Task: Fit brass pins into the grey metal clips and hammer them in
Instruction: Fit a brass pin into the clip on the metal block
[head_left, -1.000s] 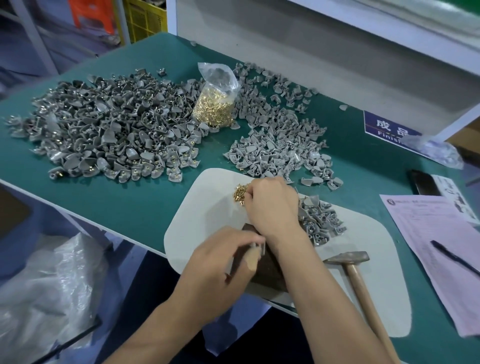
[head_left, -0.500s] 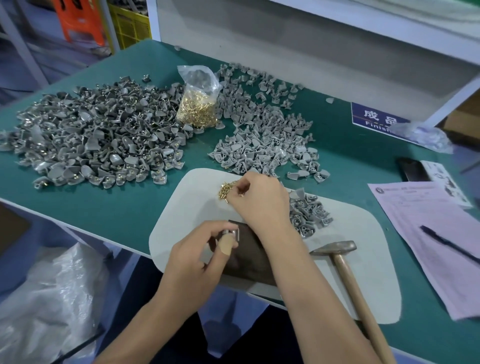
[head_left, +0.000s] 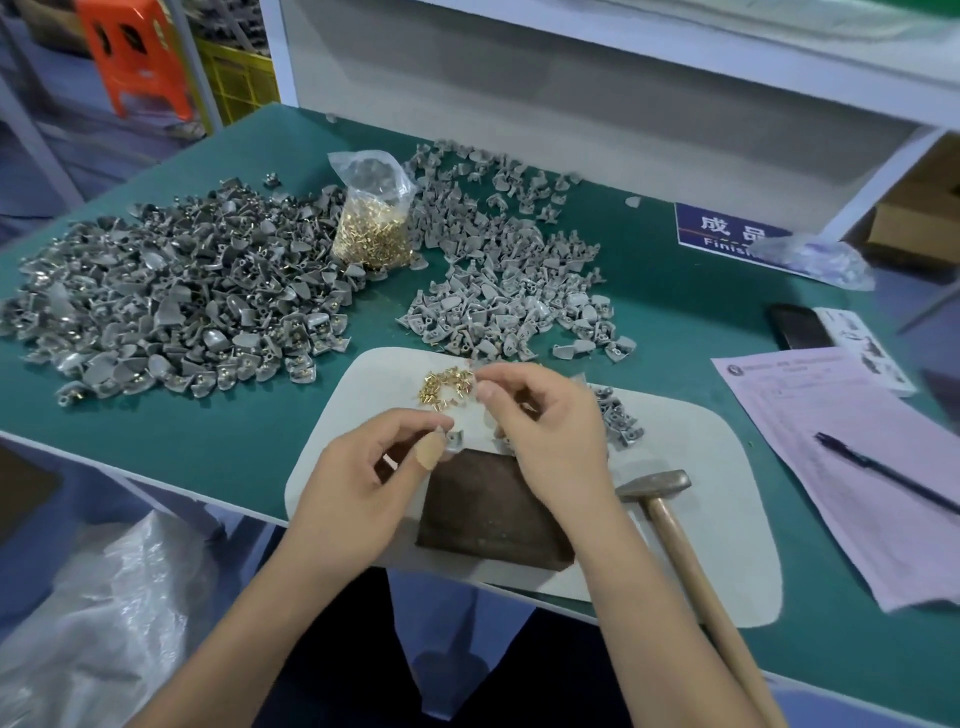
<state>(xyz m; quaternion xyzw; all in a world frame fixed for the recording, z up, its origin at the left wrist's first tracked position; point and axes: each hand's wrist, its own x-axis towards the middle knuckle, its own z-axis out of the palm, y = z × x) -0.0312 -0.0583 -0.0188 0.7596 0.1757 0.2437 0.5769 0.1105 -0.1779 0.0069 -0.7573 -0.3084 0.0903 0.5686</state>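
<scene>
The green-topped work table (head_left: 675, 332) carried two broad heaps of grey metal clips, too many to count: a darker heap (head_left: 176, 306) on the left and a paler heap (head_left: 498, 270) further right. Between them stood one clear plastic bag of brass pins (head_left: 371, 228), upright, its neck twisted shut. Nearer, one pale rounded mat (head_left: 717, 467) lay at the table edge with one dark brown block (head_left: 488, 514) on it. One wooden-handled hammer (head_left: 685, 551) lay just right of the block, its long axis running from the head, far, back towards the person. A small third cluster of clips (head_left: 621, 421) showed behind the right hand. Loose brass pins (head_left: 444, 387) were scattered on the mat just beyond both hands, pointing every way. The left hand (head_left: 358, 488) pinched a single grey clip (head_left: 453, 440) between thumb and forefinger, above the block's far corner. The right hand (head_left: 545, 421) had thumb and forefinger pressed together just beside the pin scatter; whether a pin was in that pinch was too small to tell.
</scene>
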